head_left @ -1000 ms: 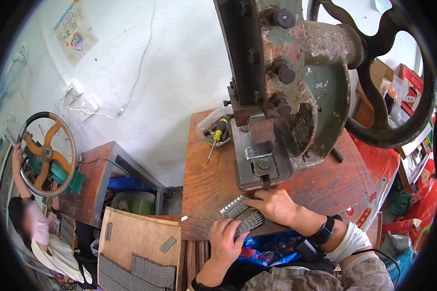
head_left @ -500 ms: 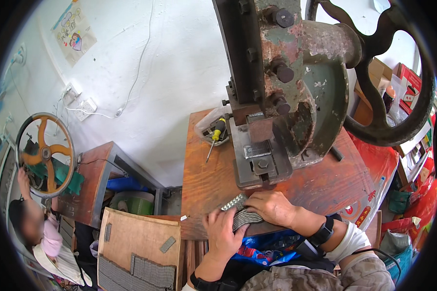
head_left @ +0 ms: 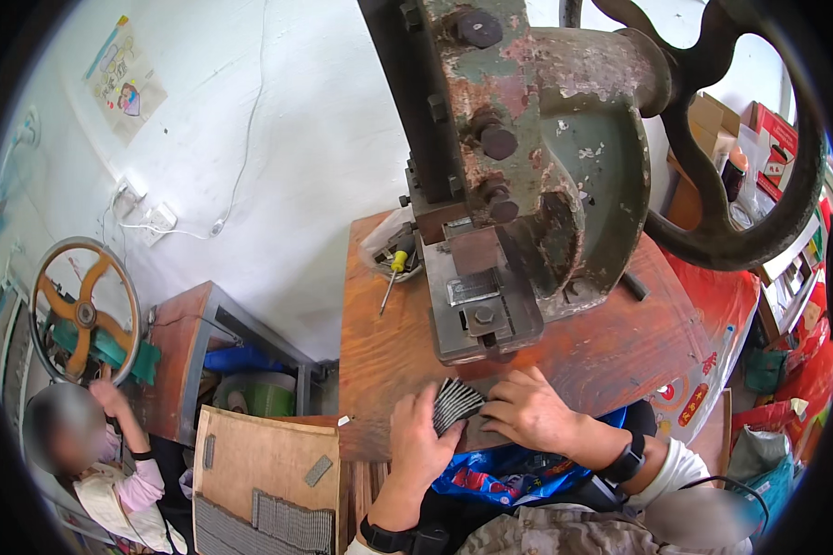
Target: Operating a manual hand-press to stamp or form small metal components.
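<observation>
A fanned stack of thin grey metal strips (head_left: 457, 404) is held above the near edge of the wooden table (head_left: 389, 356). My left hand (head_left: 421, 433) is closed around its left side, with the thumb below and fingers behind. At the stack's right end is my right hand (head_left: 532, 409), its fingers bent and apart; whether the fingertips touch the strips is hard to tell. Beyond both hands stands a heavy hand press (head_left: 500, 176) with chipped green paint. A flat metal piece (head_left: 473, 288) lies on its bolted base plate (head_left: 481, 338).
A yellow-and-black screwdriver (head_left: 398, 262) leans from a plastic tub (head_left: 373, 242) left of the press. A large handwheel (head_left: 713, 231) is at right. Rows of grey strips (head_left: 292, 523) lie on a wooden board (head_left: 259, 449). Another person (head_left: 125, 481) works at left by a second wheel (head_left: 85, 314).
The stack has turned from lying lengthwise across both hands to a fan in my left hand. My right hand has loosened from its top. The other person's hand has come down off the wheel's rim.
</observation>
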Demonstrator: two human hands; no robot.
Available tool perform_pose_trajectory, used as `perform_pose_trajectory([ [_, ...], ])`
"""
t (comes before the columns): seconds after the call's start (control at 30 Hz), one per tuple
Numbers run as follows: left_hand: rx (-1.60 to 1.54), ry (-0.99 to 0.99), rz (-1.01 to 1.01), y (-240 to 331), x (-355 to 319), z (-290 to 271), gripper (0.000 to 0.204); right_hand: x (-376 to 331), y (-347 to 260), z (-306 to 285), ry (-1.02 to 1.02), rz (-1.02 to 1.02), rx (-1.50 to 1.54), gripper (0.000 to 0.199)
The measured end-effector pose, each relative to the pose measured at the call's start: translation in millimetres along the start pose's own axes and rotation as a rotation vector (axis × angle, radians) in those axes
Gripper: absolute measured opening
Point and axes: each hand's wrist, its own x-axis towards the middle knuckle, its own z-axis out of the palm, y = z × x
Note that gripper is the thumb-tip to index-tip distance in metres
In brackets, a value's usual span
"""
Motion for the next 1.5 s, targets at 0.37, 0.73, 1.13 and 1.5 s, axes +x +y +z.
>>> perform_pose_trajectory([
  [0.37, 0.213, 0.023, 0.155, 1, 0, 10, 0.056, 5, 13, 15, 0.104, 0.051, 0.123, 0.021],
  [0.73, -0.195, 0.288, -0.188, 17, 48, -28, 0.043, -27, 15, -7, 0.08, 0.116, 0.129, 0.014],
  [1.13, -0.239, 0.14, -0.104, 75, 153, 23, 0.04, -29, 17, -5, 0.112, 0.072, 0.104, 0.014],
  [1.5, -0.241, 0.019, 0.034, 13, 160, 21, 0.035, 21, 34, -44, 0.555, 0.095, 0.062, 0.019],
])
